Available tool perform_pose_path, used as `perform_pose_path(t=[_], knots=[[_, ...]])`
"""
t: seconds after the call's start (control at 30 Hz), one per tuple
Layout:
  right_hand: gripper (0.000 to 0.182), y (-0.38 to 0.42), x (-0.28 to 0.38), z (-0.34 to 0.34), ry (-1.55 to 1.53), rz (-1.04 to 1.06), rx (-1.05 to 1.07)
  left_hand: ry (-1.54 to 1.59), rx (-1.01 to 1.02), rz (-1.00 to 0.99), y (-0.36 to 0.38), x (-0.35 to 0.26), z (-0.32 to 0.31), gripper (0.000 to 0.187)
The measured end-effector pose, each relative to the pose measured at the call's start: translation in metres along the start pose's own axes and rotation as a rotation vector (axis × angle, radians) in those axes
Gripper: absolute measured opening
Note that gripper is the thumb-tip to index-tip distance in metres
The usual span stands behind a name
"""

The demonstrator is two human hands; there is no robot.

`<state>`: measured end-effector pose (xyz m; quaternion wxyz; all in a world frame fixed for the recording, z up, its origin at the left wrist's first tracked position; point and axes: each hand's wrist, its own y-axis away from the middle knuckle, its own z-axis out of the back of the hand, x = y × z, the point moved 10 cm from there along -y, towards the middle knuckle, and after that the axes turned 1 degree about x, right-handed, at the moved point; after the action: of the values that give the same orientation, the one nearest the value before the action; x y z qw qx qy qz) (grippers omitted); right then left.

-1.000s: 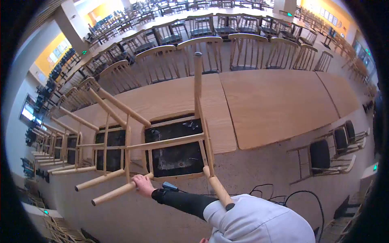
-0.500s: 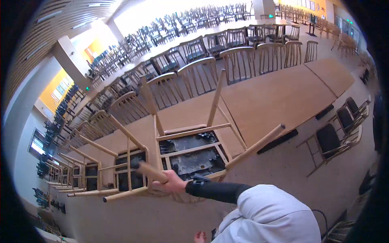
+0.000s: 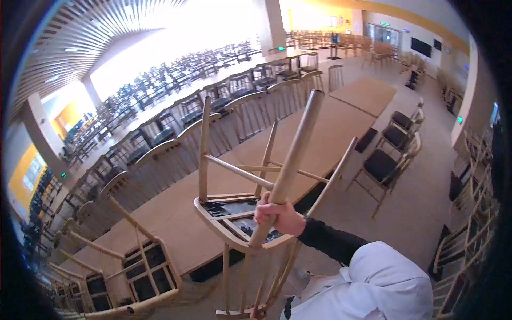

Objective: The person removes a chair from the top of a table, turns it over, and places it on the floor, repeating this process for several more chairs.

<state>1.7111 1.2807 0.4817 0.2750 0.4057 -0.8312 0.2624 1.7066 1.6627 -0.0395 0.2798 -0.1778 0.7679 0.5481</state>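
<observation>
A wooden chair (image 3: 297,146) is held upside down, legs pointing up, with the dark, torn underside of its seat showing. My right hand (image 3: 281,216) is wrapped round its nearest leg, close to the seat. Lower down, the chair's spindled backrest hangs beside the table (image 3: 314,128). At the bottom edge of the view, my left hand (image 3: 258,311) is closed at the end of the backrest's top rail; its fingers are partly hidden. To the left, another upturned chair (image 3: 146,272) rests with its seat on the tabletop's near edge.
More upturned chairs (image 3: 97,290) line the table to the left. Upright chairs (image 3: 250,109) stand along its far side. Dark-seated chairs (image 3: 381,165) stand on the floor to the right, and more wooden chairs (image 3: 472,229) crowd the right edge. A pillar (image 3: 466,101) rises there.
The chair has come off the tabletop and turned, tilting toward me. My left hand has come to its backrest. The view has swung to the right.
</observation>
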Motion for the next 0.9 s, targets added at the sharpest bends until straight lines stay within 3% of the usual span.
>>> perform_pose_path(t=[0.2,0.5,0.53,0.63,0.7,0.73,0.9], knots=[[0.013,0.057,0.077,0.037,0.072,0.095,-0.055,0.04,0.219,0.059,0.006,-0.002,-0.04,0.034],[0.022,0.192,0.225,0.112,0.116,0.423,-0.152,0.021,0.48,-0.123,0.018,-0.108,-0.097,0.034],[0.021,0.212,0.239,0.131,0.101,0.499,-0.246,0.018,0.509,-0.133,0.021,-0.118,-0.109,0.034],[0.021,0.272,0.284,0.193,0.076,0.613,-0.389,-0.007,0.556,-0.132,0.039,-0.13,-0.159,0.034],[0.021,0.316,0.31,0.24,0.027,0.718,-0.522,-0.355,0.76,-0.307,0.072,-0.151,-0.242,0.033],[0.022,0.338,0.318,0.266,0.035,0.722,-0.548,-0.347,0.601,-0.265,0.106,-0.157,-0.278,0.023],[0.029,0.421,0.338,0.373,-0.05,0.768,-0.779,-0.466,0.706,-0.147,0.139,-0.133,-0.402,0.038]])
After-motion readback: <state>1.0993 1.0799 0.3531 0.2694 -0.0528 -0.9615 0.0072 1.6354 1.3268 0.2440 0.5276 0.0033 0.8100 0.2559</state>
